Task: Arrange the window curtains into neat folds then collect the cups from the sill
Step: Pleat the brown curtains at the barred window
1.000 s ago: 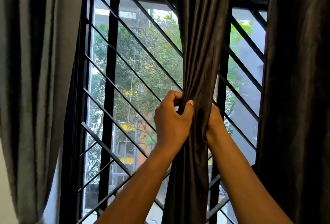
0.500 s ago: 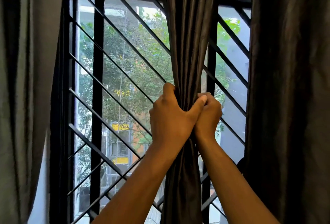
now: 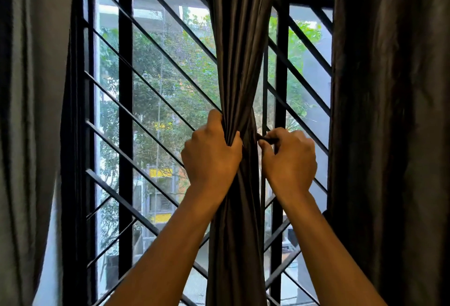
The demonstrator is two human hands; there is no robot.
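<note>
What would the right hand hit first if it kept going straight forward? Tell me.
Probably the black window grille right behind the right hand. Its fingers pinch a dark strip beside the gathered curtain; depth is uncertain.

Daylight comes in through the window (image 3: 155, 101) ahead of me, so the room side is dim. The curtains (image 3: 238, 62) read as dark, backlit shapes. The far-left and far-right drapes are soft and blurred, slightly bowed at the edges.
</note>
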